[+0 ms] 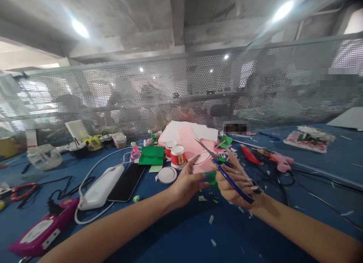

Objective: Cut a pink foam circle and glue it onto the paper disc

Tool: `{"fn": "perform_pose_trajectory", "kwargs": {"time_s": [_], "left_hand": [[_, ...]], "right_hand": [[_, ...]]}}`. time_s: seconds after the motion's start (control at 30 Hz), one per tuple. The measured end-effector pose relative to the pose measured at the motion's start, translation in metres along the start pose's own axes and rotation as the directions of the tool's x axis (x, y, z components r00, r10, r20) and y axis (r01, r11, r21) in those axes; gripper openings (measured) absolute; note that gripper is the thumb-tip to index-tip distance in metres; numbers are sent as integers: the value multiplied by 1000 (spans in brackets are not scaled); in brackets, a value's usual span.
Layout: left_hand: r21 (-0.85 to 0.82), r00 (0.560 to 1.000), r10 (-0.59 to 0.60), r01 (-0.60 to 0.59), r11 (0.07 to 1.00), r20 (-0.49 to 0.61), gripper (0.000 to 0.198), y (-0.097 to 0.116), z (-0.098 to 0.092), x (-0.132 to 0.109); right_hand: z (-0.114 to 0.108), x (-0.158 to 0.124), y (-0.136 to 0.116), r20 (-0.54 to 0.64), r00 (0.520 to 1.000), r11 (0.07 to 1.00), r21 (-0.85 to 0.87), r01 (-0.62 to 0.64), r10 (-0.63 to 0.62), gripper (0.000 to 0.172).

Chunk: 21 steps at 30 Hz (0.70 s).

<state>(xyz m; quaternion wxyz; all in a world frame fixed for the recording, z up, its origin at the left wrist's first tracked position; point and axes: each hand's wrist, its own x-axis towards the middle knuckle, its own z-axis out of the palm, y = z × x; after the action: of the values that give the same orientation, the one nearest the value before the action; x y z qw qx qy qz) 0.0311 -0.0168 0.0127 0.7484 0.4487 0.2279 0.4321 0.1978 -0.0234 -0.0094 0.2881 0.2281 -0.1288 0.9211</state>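
Nearby: cups (178, 159), phone (126, 183), scraps (211, 219); scissors (227, 176) in right hand (229, 193).

That head-worn camera looks forward and down, across the table (176, 236) close by, to the mesh screen (195, 79).

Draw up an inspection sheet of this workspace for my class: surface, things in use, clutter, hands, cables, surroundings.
Surface: blue tabletop, littered with small paper scraps.
Things in use: blue-handled scissors; green piece between the hands.
Clutter: red-and-white cups, phone, pink glue gun, purple power strip.
Hands: right hand holds the scissors; left hand is at the green piece, grip unclear.
Cables: white cable loops near the phone; black cables run at both sides.
Surroundings: perforated screen behind; ceiling lights lit.
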Motion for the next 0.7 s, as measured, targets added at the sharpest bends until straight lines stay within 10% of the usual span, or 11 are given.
{"fn": "perform_pose_trajectory", "kwargs": {"time_s": [0.4, 0.7], "left_hand": [[158, 998, 53, -45, 986, -45, 88, -3, -6, 7], [658, 860, 501, -325, 679, -93, 71, 6, -38, 23]], "right_hand": [[10, 0, 6, 52, 994, 944, -310, 111, -100, 39], [32, -18, -46, 71, 933, 912, -198, 359, -352, 34]]}}
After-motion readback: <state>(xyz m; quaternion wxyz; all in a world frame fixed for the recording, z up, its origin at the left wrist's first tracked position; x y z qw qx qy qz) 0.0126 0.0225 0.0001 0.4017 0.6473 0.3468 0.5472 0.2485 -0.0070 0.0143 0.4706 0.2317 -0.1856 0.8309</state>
